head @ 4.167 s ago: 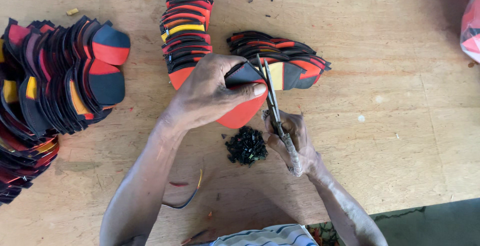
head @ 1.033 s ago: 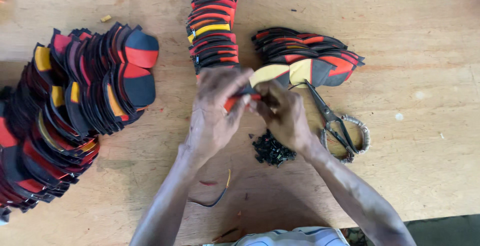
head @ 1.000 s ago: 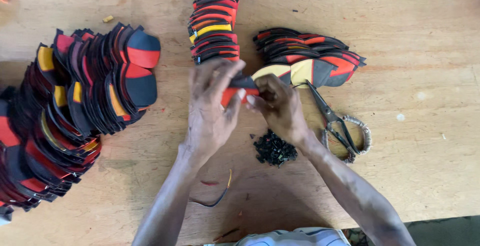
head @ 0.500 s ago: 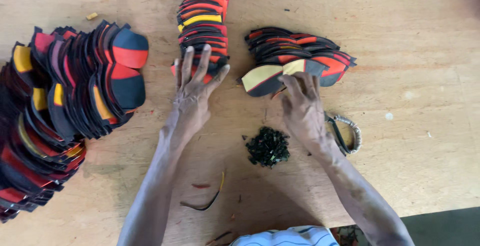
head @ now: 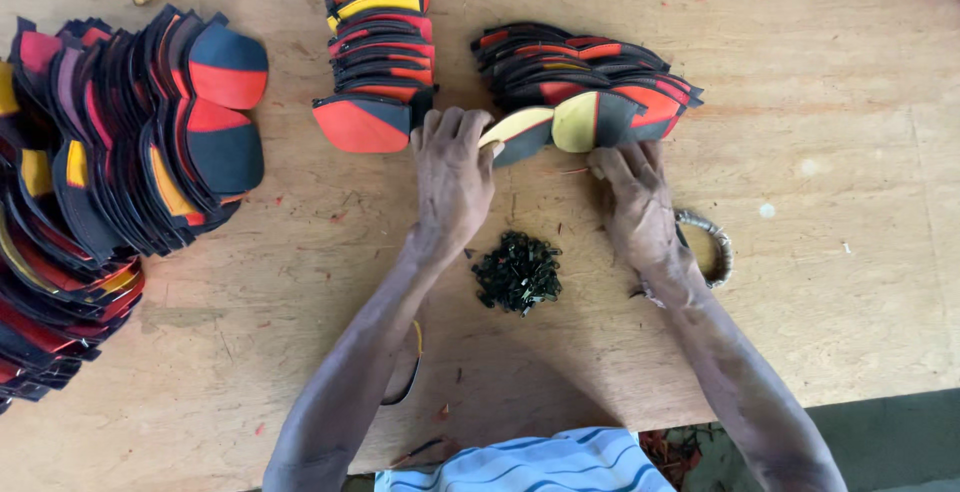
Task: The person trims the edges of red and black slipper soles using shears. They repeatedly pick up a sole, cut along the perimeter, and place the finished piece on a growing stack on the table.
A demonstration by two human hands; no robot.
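Reaching: both hands are stretched forward over the wooden table (head: pixel 820 282).
Left fingers: the left hand (head: pixel 452 184) lies palm down, fingers nearly straight and close together, tips touching the yellow and black cut piece (head: pixel 520 130); nothing is gripped.
Right fingers: the right hand (head: pixel 634 204) has its fingers spread a little, tips pressing the lower edge of the fanned stack of pieces (head: pixel 590 77); no closed grip.
Between the hands: a small heap of black trimmings (head: pixel 518 272) lies on the table.
Under the right wrist: scissors with wrapped handles (head: pixel 706 248), partly hidden.
Further out: a tall column of pieces (head: pixel 380 32) above the left hand, and a big pile of pieces (head: pixel 110 162) far left.
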